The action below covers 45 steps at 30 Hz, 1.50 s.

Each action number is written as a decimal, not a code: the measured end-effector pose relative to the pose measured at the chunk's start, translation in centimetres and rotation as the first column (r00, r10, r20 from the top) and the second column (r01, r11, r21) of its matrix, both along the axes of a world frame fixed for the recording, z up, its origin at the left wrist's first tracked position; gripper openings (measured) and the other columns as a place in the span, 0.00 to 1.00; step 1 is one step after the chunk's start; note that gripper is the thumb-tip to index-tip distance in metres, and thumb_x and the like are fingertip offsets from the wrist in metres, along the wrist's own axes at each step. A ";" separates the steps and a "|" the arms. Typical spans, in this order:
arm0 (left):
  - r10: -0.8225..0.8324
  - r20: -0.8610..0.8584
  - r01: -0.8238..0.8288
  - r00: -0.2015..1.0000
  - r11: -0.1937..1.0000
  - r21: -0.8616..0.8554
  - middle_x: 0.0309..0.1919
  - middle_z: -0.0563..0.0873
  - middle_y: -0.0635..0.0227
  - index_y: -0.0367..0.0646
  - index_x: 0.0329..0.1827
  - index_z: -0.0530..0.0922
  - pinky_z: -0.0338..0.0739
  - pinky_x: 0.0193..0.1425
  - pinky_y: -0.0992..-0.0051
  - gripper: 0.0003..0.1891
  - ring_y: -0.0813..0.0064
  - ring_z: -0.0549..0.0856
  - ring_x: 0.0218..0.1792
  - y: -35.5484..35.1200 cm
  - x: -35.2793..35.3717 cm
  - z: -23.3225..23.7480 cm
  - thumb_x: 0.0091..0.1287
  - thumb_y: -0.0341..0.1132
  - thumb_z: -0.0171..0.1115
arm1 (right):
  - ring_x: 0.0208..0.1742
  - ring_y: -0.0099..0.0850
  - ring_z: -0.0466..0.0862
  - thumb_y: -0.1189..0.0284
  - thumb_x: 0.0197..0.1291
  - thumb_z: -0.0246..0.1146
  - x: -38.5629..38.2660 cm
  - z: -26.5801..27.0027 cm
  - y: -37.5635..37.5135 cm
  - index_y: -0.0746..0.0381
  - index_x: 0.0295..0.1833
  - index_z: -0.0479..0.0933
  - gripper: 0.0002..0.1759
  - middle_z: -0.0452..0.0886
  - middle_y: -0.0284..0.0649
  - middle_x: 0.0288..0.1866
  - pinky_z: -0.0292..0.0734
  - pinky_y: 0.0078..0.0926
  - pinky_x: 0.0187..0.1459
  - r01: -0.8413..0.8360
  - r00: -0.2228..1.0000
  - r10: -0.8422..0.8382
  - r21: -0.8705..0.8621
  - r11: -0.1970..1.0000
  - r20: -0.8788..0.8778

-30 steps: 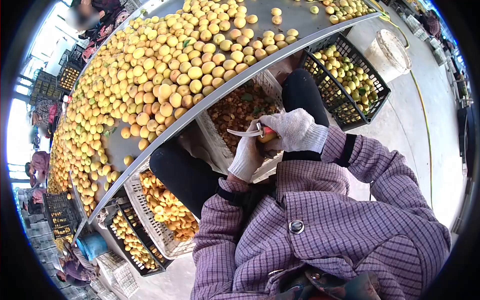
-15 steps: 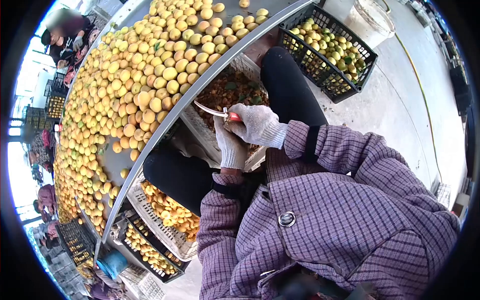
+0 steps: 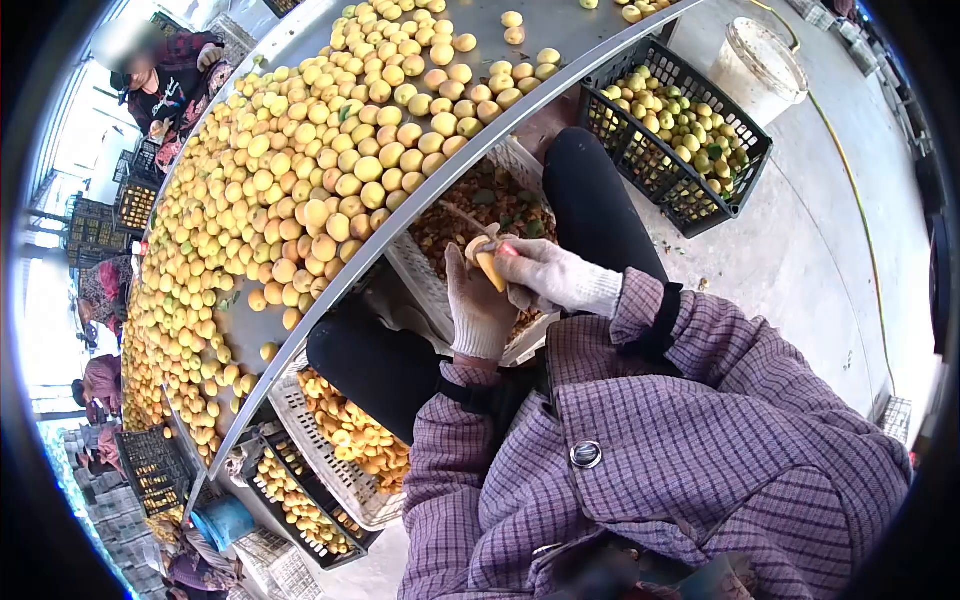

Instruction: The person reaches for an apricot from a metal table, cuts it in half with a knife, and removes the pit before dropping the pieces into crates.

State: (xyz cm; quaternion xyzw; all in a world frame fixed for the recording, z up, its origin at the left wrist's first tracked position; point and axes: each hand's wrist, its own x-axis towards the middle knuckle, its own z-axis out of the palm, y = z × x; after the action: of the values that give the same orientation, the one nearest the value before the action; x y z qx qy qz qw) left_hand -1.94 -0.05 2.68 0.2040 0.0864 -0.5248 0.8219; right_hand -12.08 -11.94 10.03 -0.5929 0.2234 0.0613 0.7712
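Observation:
My left hand (image 3: pixel 476 312), in a pale knitted glove, holds an apricot (image 3: pixel 489 268) whose orange flesh shows at a cut. My right hand (image 3: pixel 562 277), gloved the same way, is closed around a red-handled tool with a thin curved blade (image 3: pixel 508 248). Its blade points up and left, past the fruit; part of it is blurred and hidden by the fingers. Both hands meet above a pale crate (image 3: pixel 418 280) between my knees, which holds brown scraps and green leaves. Whole apricots (image 3: pixel 320 215) cover much of the metal table beside me.
The table's raised metal edge (image 3: pixel 385 225) runs diagonally past my knees. At lower left stands a white crate (image 3: pixel 290 400) of orange apricot pieces, beside a black crate (image 3: pixel 335 562). Another black crate (image 3: pixel 690 222) of apricots and a white bucket (image 3: pixel 750 65) stand at right. Other people (image 3: pixel 165 90) sit across.
The cut apricot now shows between my hands, where it was not visible before. My right hand and the tool have turned, and the blade is less exposed. The whole view has shifted slightly.

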 end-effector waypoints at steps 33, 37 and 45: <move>-0.370 0.046 0.372 0.928 0.928 -0.028 0.38 0.83 0.65 0.42 0.55 0.76 0.75 0.23 0.79 0.27 0.75 0.82 0.28 1.4 -2.1 1.7 0.74 0.60 0.57 | 0.13 0.21 0.53 0.53 0.76 0.55 3.8 -0.5 -2.3 0.55 0.31 0.71 0.21 0.56 0.25 0.16 0.49 0.24 0.17 0.406 0.766 -0.640 0.730 0.550 0.056; -0.324 -0.053 0.322 0.945 0.946 -0.033 0.27 0.81 0.67 0.43 0.48 0.76 0.66 0.17 0.77 0.25 0.74 0.72 0.14 0.4 -2.7 2.5 0.76 0.60 0.51 | 0.13 0.21 0.53 0.53 0.76 0.53 4.8 -1.0 -2.5 0.54 0.31 0.71 0.21 0.55 0.24 0.16 0.49 0.24 0.16 0.332 0.772 -0.632 0.804 0.493 0.069; -0.095 -0.116 0.121 0.989 0.961 0.248 0.35 0.84 0.67 0.47 0.53 0.76 0.79 0.24 0.78 0.18 0.75 0.83 0.29 -0.4 -1.9 1.9 0.78 0.51 0.52 | 0.13 0.22 0.56 0.58 0.75 0.55 5.7 -0.6 -2.9 0.56 0.32 0.70 0.18 0.60 0.26 0.16 0.53 0.26 0.16 0.274 0.817 -0.558 0.753 0.599 0.147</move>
State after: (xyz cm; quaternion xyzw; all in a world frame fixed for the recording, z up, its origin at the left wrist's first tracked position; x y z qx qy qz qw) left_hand -3.80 -0.46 4.61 0.2846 0.1838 -0.5634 0.7535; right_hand -6.35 -14.86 9.39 -0.1841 0.1687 -0.1559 0.9557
